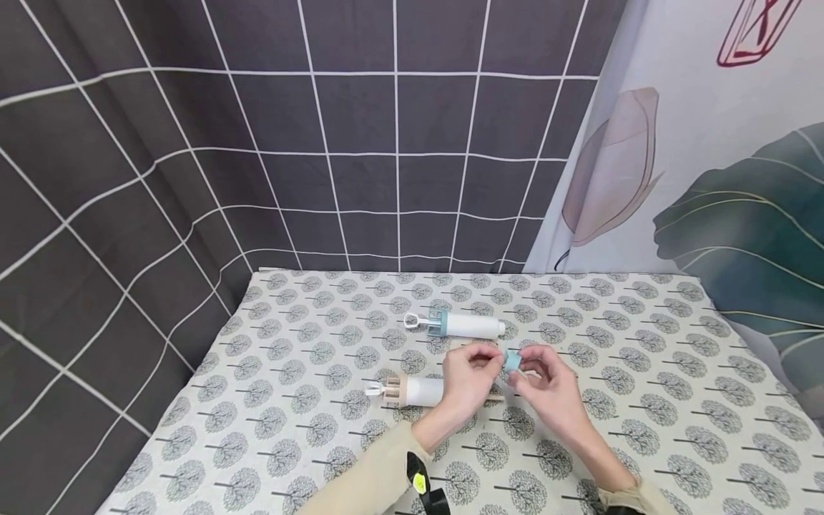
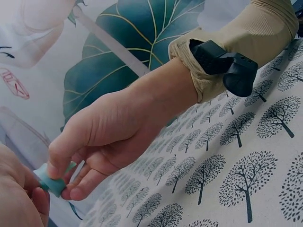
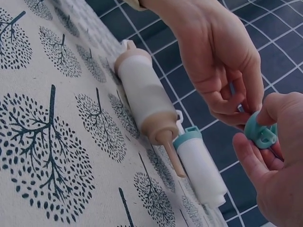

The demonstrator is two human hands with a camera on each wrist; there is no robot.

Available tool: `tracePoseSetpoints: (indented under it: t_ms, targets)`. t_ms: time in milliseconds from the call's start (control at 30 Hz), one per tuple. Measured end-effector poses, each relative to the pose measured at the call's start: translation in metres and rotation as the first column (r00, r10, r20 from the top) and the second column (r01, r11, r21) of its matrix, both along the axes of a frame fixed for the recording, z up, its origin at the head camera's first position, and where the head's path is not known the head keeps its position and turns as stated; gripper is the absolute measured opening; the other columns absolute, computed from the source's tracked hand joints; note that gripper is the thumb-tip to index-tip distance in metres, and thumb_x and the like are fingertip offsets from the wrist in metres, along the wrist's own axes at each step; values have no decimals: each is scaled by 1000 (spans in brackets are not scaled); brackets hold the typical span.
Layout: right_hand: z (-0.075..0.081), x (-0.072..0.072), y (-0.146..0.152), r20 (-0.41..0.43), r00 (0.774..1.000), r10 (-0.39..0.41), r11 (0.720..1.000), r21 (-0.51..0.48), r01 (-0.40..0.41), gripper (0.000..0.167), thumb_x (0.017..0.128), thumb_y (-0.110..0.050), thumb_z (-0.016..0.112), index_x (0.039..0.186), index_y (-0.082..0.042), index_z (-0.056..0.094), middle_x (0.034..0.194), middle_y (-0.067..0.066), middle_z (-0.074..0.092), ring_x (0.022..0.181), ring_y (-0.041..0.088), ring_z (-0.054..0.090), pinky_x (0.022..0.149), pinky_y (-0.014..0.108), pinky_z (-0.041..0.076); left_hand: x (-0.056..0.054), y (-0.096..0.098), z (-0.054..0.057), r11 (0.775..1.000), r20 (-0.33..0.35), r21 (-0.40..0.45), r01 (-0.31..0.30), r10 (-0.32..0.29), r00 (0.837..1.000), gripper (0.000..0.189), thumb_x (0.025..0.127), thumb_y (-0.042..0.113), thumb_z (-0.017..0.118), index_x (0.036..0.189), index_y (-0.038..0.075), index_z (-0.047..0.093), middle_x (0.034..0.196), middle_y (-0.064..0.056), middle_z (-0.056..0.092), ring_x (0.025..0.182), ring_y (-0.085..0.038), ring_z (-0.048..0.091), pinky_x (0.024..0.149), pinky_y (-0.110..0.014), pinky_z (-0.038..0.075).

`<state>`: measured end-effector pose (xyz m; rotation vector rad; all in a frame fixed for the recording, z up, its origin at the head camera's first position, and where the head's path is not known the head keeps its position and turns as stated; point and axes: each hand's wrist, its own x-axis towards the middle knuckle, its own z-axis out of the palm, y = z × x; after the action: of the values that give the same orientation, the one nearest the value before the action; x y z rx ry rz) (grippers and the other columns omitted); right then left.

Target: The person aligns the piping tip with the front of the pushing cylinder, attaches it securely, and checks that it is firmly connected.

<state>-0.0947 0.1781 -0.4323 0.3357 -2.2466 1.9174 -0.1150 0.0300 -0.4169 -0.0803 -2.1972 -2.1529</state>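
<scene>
While left hand [image 1: 471, 378] and right hand [image 1: 552, 386] are pinching a small teal cap [image 1: 512, 360] between them, a teal-collared tube [image 1: 473, 326] and a tan-ended tube [image 1: 425, 392] are lying nearby on the cloth [image 1: 270, 386]. Fingertip grip only: uneven pulling could be sending it dropping.

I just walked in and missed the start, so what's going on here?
A person's left grip and right grip are both on a small teal piece, held over the tree-print cloth. A teal-collared tube lies beyond them, and a beige-ended tube lies on the near side. Neither tube is held.
</scene>
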Motion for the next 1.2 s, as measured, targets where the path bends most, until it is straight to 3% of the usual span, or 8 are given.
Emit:
tracePoseSetpoints:
  t_ms: [167, 367, 700, 1200]
  targets:
    - [0, -1, 1, -39, 999, 32, 999, -16, -33, 35, 81, 18, 65, 113, 13, 51, 102, 22, 59, 90, 14, 63, 75, 27, 57, 2, -2, -1, 1000, -7, -10, 23, -23, 1000, 8, 84, -5, 73, 87, 3, 73, 87, -4, 71, 75, -9, 68, 71, -21, 56]
    - [-1, -3, 3, -87, 993, 77, 997, 1, -78, 35, 81, 19, 66, 112, 14, 52, 102, 18, 60, 91, 11, 62, 75, 25, 57, 5, -4, 1, 999, 31, -19, 47, -46, 998, 9, 85, -4, 72, 87, 4, 74, 84, 2, 71, 73, -7, 66, 67, -20, 55]
    - [-1, -4, 6, -106, 984, 146, 989, -1, -147, 34, 81, 19, 65, 112, 15, 51, 102, 18, 60, 92, 12, 62, 77, 26, 57, 9, -7, 2, 996, 31, -28, 79, -78, 996, 8, 85, -4, 70, 90, 2, 73, 84, 3, 68, 73, -7, 64, 68, -21, 55]
    - [-3, -5, 9, -96, 975, 199, 980, -3, -200, 32, 81, 20, 63, 110, 15, 52, 102, 20, 59, 93, 13, 62, 80, 27, 56, 10, -12, -1, 988, 89, 3, 153, -153, 984, 11, 86, -4, 68, 94, 3, 72, 85, 4, 66, 74, -8, 59, 65, -20, 52]
